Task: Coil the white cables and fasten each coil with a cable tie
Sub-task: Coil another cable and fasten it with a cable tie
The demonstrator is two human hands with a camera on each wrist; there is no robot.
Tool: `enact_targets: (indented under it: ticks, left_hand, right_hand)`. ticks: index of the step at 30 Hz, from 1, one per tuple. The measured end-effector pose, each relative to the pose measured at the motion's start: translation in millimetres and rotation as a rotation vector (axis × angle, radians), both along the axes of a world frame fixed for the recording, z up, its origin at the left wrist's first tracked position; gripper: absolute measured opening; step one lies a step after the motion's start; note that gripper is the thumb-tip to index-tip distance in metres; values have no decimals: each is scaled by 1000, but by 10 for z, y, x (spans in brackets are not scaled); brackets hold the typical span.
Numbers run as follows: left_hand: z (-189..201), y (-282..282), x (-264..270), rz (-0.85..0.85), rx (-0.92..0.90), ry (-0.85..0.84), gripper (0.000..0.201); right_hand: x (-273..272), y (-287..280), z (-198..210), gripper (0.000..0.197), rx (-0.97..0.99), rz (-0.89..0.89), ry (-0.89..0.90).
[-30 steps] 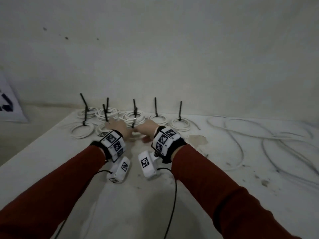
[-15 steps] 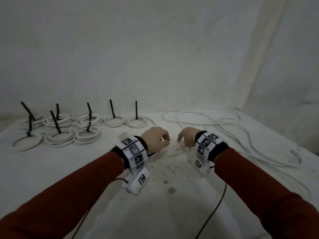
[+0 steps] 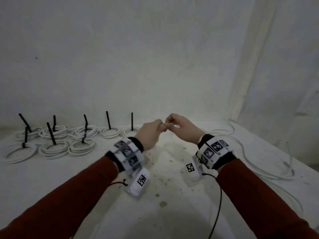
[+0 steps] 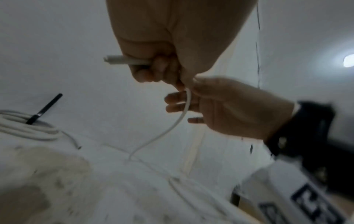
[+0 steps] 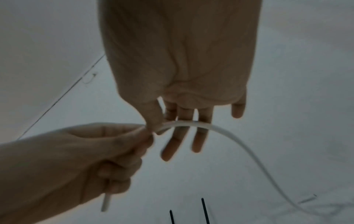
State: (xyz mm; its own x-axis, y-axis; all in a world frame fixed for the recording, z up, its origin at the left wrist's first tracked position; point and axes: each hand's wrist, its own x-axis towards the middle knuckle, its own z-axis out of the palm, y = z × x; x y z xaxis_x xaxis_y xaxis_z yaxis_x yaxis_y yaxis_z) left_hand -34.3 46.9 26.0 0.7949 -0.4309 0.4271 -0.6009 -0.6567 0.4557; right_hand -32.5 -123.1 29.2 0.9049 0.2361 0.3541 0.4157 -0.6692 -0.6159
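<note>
White table (image 3: pixel 172 213), left hand (image 3: pixel 150 133) gripping cable (image 4: pixel 178 121) end, right hand (image 3: pixel 183 128) pinching beside.

Head view looks down; wrist views close, sharing both hands.

Eight tied coils of white round cable (image 3: pixel 110 132) are counted at the left of the white counter (image 3: pixel 51 178), in two rows: five at the back and three in front. Eight black plastic cable ties (image 3: pixel 108 120) are seen standing up, one from each coil. Two hands are counted. The loose white cables (image 3: pixel 255 163) at the right cannot be counted.
</note>
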Motion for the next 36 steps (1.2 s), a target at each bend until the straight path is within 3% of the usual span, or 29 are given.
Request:
enact_targets:
  ticks: [5,8,10,11,13,16,19,20,22,25,28,31,33,36]
  left_hand:
    - [563,643,-87,-59,-446,-54,29]
    - [827,1086,-85,-4,-774,-47,31]
    - [919,1423,-38,69,-869,-59,31]
    - [918,1594,5,126,-864,-60,32]
    - [849,1877,73,290,-719,-61,30]
    - [655,2183,114,588,-297,-43,19]
    - [537,2288,57,713,-97,65,17]
    - [522,2282,35,732,-70,108,27]
    - [496,2234,14,772,98,131,66]
    - [536,2032,-42,777,350,-6,105]
    - [694,1723,-119,522,208,-247,98]
    - [882,1482,-173,241,-36,-429,58]
    - [992,1423,-215,194,-154,-476,28]
    - [1121,1494,-209,295,-164,-613,27]
  right_hand:
    - [36,-61,63,5,-23,-2,-75]
    - [144,-156,-168,13,-103,-98,63]
    - [179,-227,-305,21,-305,-231,152]
    - [191,-266,-349,26,-395,-311,159]
    - [189,-314,-349,32,-391,-381,91]
    - [118,-267,-89,26,-172,-265,-121]
    - [28,-21,362,24,-68,-159,-311]
    - [20,81,505,23,-39,-130,-340]
    - [21,298,745,21,0,-59,-384]
    - [26,660,993,19,-38,38,-465]
    - [-4,1085,1135,19,-134,136,-518]
    - [-43,1423,1208,15,-145,227,-575]
    - [-56,1528,1244,16,-65,223,-616]
    - [-27,1520,1195,21,30,165,-634]
